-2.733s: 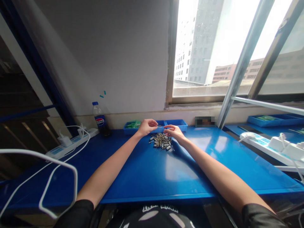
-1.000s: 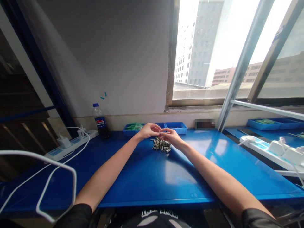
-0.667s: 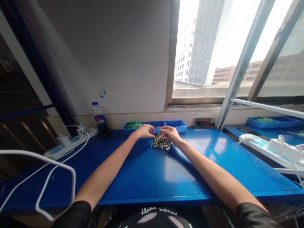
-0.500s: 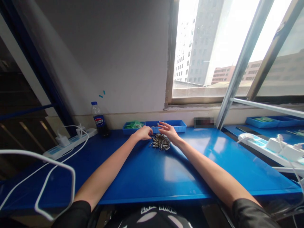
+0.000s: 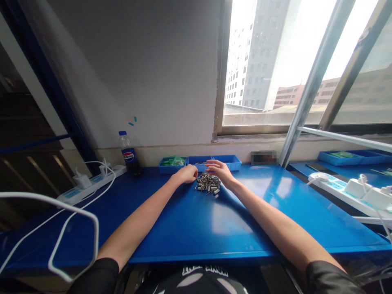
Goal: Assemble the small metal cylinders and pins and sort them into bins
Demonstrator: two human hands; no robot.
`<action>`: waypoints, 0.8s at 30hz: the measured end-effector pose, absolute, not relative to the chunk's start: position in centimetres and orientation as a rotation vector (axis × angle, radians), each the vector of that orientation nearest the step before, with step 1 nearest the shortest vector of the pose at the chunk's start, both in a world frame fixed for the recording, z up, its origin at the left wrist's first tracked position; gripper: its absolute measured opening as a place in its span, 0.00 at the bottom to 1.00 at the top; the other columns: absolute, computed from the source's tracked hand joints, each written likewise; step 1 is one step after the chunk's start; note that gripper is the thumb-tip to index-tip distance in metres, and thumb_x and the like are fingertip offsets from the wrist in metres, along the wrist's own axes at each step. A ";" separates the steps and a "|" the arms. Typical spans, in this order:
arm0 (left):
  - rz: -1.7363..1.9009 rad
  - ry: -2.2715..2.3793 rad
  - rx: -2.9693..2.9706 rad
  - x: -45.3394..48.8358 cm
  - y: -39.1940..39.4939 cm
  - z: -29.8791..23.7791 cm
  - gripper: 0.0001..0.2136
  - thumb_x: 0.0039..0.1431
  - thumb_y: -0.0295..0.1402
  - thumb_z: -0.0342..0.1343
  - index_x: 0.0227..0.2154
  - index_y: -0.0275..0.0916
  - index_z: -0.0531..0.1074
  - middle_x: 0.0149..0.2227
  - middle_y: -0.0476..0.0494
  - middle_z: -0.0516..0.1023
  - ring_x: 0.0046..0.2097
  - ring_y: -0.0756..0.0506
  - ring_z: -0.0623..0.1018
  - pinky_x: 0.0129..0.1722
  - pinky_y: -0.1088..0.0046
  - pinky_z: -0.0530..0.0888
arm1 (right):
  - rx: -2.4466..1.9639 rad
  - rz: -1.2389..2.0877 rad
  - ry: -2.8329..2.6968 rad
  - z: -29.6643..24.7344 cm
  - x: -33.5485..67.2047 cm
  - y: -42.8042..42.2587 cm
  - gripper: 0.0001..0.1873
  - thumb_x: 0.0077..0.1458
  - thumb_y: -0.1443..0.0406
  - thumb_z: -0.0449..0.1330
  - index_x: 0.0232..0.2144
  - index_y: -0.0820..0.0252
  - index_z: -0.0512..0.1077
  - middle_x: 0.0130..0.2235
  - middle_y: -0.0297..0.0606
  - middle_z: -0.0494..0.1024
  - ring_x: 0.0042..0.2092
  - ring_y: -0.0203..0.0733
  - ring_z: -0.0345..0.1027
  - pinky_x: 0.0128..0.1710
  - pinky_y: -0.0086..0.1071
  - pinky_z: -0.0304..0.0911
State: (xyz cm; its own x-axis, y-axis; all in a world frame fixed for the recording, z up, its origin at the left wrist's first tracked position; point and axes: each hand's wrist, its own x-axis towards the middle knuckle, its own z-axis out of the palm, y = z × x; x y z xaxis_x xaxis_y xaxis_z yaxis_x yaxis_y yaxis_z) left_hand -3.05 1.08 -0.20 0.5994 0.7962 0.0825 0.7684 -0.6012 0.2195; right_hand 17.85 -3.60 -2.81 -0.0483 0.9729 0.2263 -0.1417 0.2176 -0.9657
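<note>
A heap of small metal parts (image 5: 208,184), thin dark pins and shiny cylinders among them, lies on the blue table (image 5: 183,228). At its left edge, my left hand (image 5: 187,174) is closed, its fingers curled down beside the pile; whatever they may pinch is hidden. Opposite, my right hand (image 5: 221,171) hovers over the heap's right back edge with fingers stretched and apart, holding nothing that I can see. Just behind both hands stands a blue divided tray (image 5: 234,164), with some small parts in its middle section.
Green plastic packets (image 5: 174,161) fill the tray's left section. A cola bottle (image 5: 128,156) stands at the back left, near a power strip (image 5: 73,195) with looping white cables (image 5: 97,232). Another power strip (image 5: 333,188) and a second blue tray (image 5: 339,157) are at the right.
My left hand's fingers have curled in more and dipped at the pile's left edge. The right hand has barely moved. A cylinder sits slightly apart at the pile's front.
</note>
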 end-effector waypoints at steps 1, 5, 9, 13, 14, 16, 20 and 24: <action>0.263 1.312 2.664 -3.1 1.2 -0.2 0.08 0.46 0.23 0.60 0.29 0.39 0.80 0.31 0.42 0.82 0.34 0.44 0.80 0.36 0.75 0.73 | -0.920 1.141 -1.255 -2.8 18.0 -3.7 0.20 0.50 0.63 0.68 0.47 0.58 0.77 0.47 0.44 0.83 0.41 0.42 0.79 0.43 0.35 0.74; 0.367 1.300 2.645 -3.5 1.8 0.1 0.09 0.49 0.23 0.60 0.33 0.39 0.81 0.32 0.42 0.82 0.36 0.44 0.80 0.39 0.75 0.74 | -0.948 1.097 -1.269 -2.7 18.6 -3.8 0.20 0.49 0.62 0.68 0.45 0.58 0.78 0.44 0.42 0.84 0.38 0.41 0.78 0.39 0.33 0.73; 0.495 1.223 2.637 -3.6 2.1 1.0 0.09 0.53 0.24 0.58 0.35 0.37 0.82 0.34 0.42 0.83 0.37 0.45 0.80 0.41 0.76 0.74 | -1.025 1.031 -1.277 -2.7 18.8 -3.9 0.19 0.47 0.61 0.67 0.43 0.59 0.78 0.38 0.40 0.84 0.33 0.40 0.76 0.35 0.32 0.70; 0.690 1.063 2.569 -3.4 1.6 2.0 0.09 0.55 0.27 0.58 0.36 0.36 0.82 0.36 0.42 0.84 0.37 0.45 0.81 0.40 0.75 0.75 | -1.060 1.012 -1.292 -2.6 18.7 -4.0 0.18 0.46 0.61 0.66 0.41 0.58 0.78 0.32 0.37 0.83 0.29 0.39 0.72 0.33 0.32 0.68; 0.727 1.027 2.545 -3.3 1.5 2.2 0.08 0.55 0.27 0.59 0.36 0.36 0.82 0.36 0.42 0.85 0.37 0.45 0.82 0.40 0.75 0.75 | -1.057 1.015 -1.297 -2.5 18.6 -4.1 0.18 0.46 0.61 0.67 0.41 0.58 0.78 0.31 0.36 0.82 0.29 0.39 0.72 0.33 0.32 0.68; 0.780 0.971 2.494 -3.0 1.1 2.3 0.07 0.53 0.27 0.60 0.35 0.35 0.81 0.34 0.42 0.84 0.37 0.45 0.82 0.39 0.75 0.75 | -1.046 1.028 -1.312 -2.4 18.5 -4.2 0.18 0.46 0.60 0.67 0.41 0.58 0.78 0.30 0.36 0.82 0.29 0.39 0.72 0.33 0.32 0.67; 0.847 0.903 2.369 -2.7 0.4 2.4 0.12 0.49 0.27 0.65 0.39 0.36 0.78 0.30 0.46 0.82 0.34 0.46 0.81 0.35 0.75 0.75 | -1.034 1.078 -1.374 -2.3 18.2 -4.5 0.19 0.48 0.58 0.68 0.43 0.58 0.78 0.32 0.37 0.83 0.30 0.39 0.73 0.32 0.32 0.67; 0.867 0.851 2.350 -2.6 -0.1 2.7 0.15 0.47 0.27 0.66 0.40 0.37 0.75 0.29 0.48 0.81 0.33 0.48 0.80 0.34 0.75 0.75 | -1.020 1.117 -1.389 -2.3 18.0 -4.7 0.20 0.47 0.58 0.70 0.43 0.58 0.79 0.34 0.38 0.84 0.32 0.38 0.74 0.33 0.31 0.67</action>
